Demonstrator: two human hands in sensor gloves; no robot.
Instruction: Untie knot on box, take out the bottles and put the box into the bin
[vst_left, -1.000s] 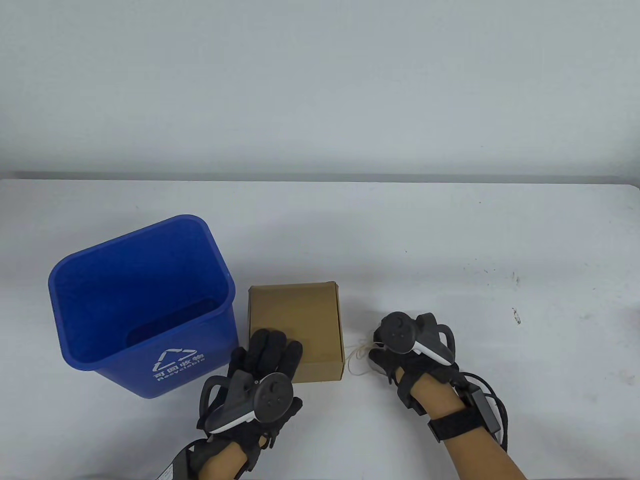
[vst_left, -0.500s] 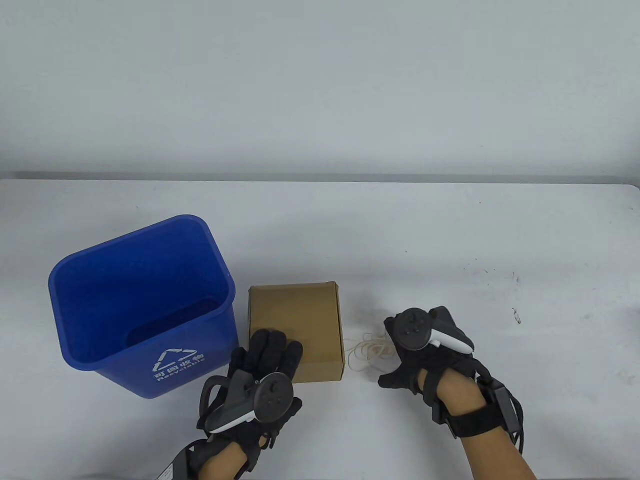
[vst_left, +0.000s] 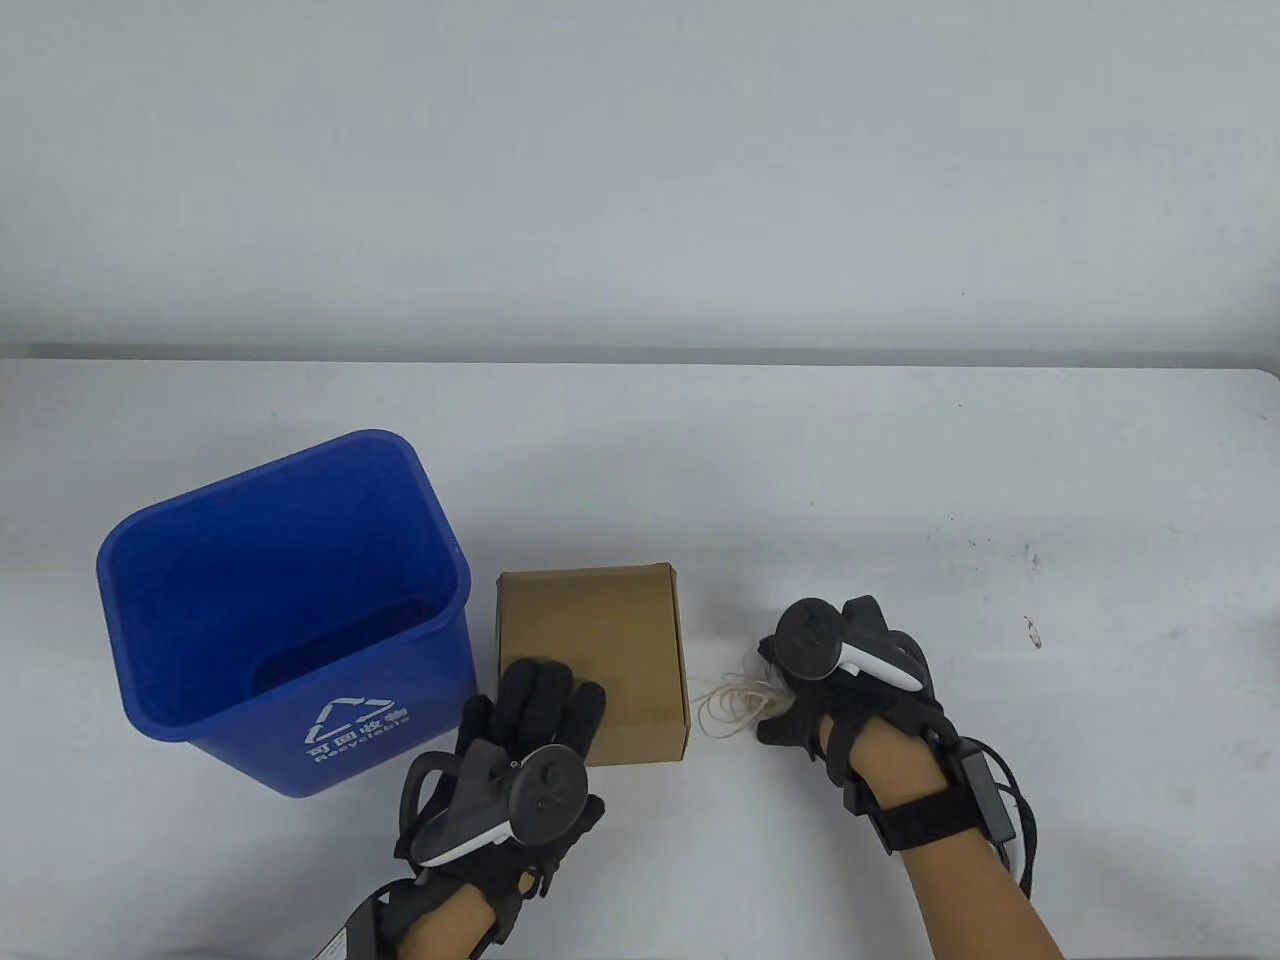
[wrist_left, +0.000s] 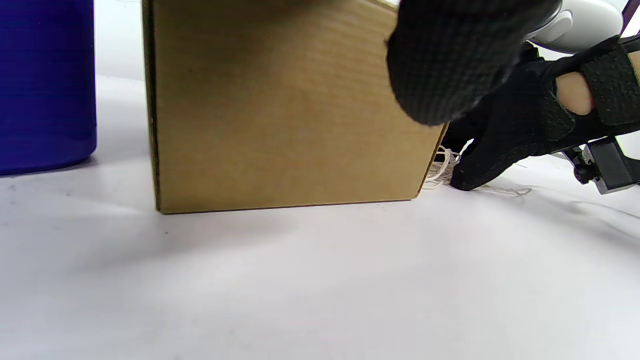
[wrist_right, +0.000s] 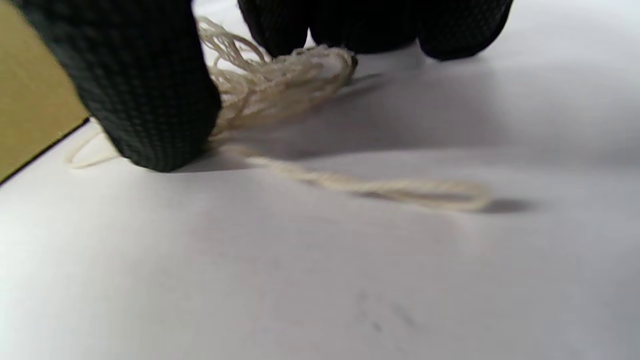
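Observation:
The closed brown cardboard box (vst_left: 590, 640) (wrist_left: 280, 110) stands just right of the blue bin (vst_left: 280, 600) (wrist_left: 45, 85). My left hand (vst_left: 545, 700) lies on the near part of the box lid with its fingers straight; one gloved fingertip (wrist_left: 445, 65) hangs past the box's front face. The untied cream string (vst_left: 735, 700) (wrist_right: 280, 90) lies in loose loops on the table right of the box. My right hand (vst_left: 790, 700) (wrist_left: 520, 125) is over it, thumb (wrist_right: 145, 100) and fingertips set down on either side of the bunch, not closed round it. No bottles show.
The white table (vst_left: 900, 480) stretches wide to the right and behind, with a few dark specks (vst_left: 1030, 630) on it. The bin is open at the top and shows nothing inside. A cable (vst_left: 1010, 810) runs from my right wrist.
My right hand carried the string away from the box's right side, laid it in a pile, then shifted slightly back to the left. The left hand and the box stayed still.

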